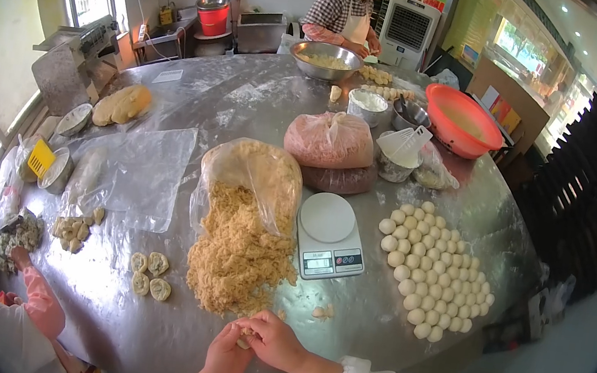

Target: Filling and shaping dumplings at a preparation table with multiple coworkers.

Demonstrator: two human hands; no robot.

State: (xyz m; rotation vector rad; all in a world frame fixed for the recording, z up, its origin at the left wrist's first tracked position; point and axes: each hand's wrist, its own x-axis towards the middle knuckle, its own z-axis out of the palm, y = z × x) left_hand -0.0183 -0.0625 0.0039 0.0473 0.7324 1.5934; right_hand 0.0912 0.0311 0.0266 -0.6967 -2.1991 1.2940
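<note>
My left hand (226,355) cups a small pale dough piece (243,343) just above the near edge of the steel table (151,340). The fingers of my right hand (279,341) pinch at its top, where a bit of tan filling seems to show; my fingers hide most of it. Just beyond my hands a heap of tan shredded filling (235,252) spills from a clear plastic bag (253,163). Beside it stands a white digital kitchen scale (328,219) with its display lit. Small dough crumbs (323,311) lie below the scale. Many round dough balls (435,269) sit in rows at the right.
Several filled dough pieces (149,274) lie left of the filling. At the far left, a co-worker's hand (20,257) reaches into a greenish filling (19,239). Another person (351,13) works across the table. Tied bags of filling (331,139) and a red basin (462,121) stand farther back.
</note>
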